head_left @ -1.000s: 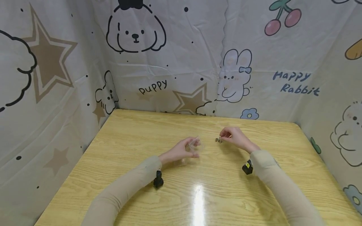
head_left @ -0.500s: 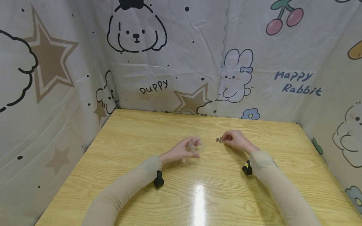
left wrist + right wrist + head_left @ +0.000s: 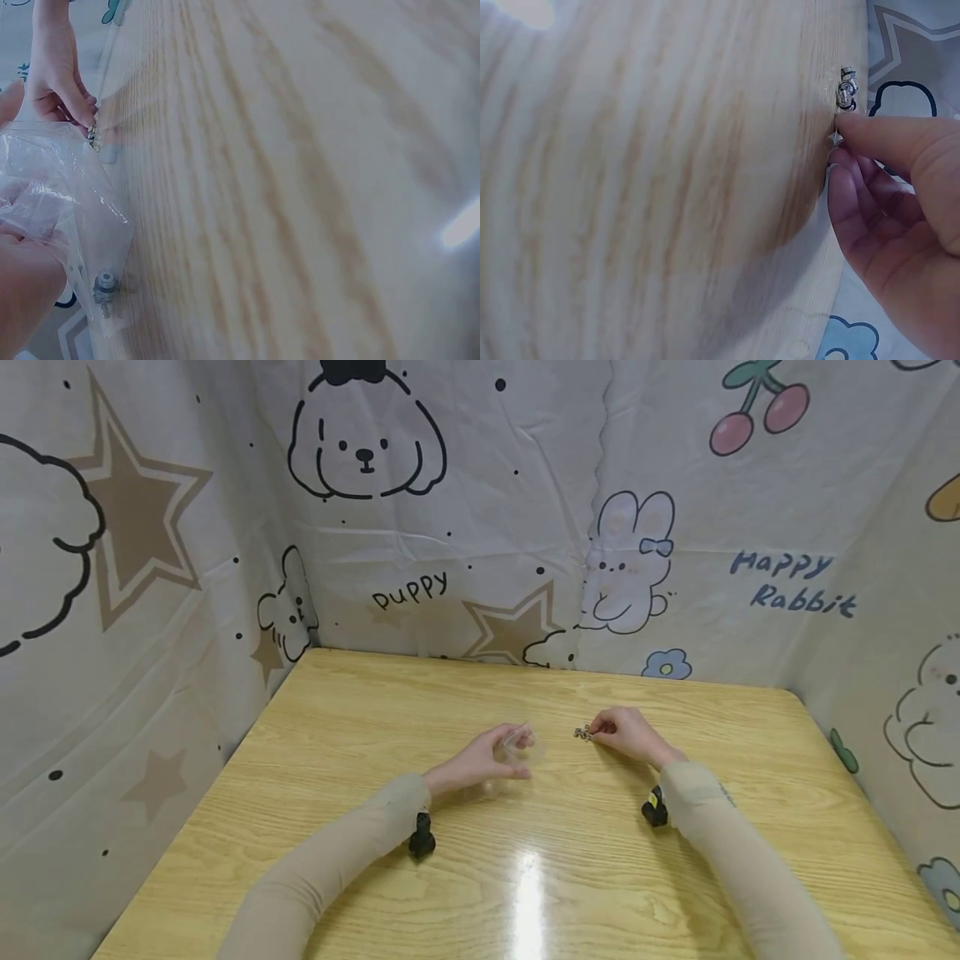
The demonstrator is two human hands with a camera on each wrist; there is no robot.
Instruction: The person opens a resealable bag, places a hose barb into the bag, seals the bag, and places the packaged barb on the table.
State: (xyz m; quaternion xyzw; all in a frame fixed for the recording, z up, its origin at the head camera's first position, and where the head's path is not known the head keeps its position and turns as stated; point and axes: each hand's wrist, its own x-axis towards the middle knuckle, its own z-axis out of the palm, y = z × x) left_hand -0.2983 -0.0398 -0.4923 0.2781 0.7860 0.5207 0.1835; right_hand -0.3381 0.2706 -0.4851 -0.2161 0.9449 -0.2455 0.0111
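My left hand [image 3: 480,762] holds a clear plastic bag [image 3: 71,191] with its mouth spread between thumb and fingers. Low in the bag, in the left wrist view, lies a small metal screw [image 3: 106,289] with what looks like a nut or washer on it. Right of the bag, a small pile of metal screws [image 3: 582,733] rests on the table. My right hand [image 3: 630,733] is at the near side of this pile, thumb and forefinger together. A silvery bit of a screw [image 3: 835,139] glints between these fingertips in the right wrist view, mostly hidden by them.
Both hands work over a wood-grain table [image 3: 360,710]. A printed cloth [image 3: 480,510] hangs along its back and sides. Black wrist cameras [image 3: 422,837] sit under the cuffs, low over the tabletop.
My right hand has lowered slightly and shifted a little right at the screw pile, its fingertips drawing together. The left hand with the bag stays nearly still.
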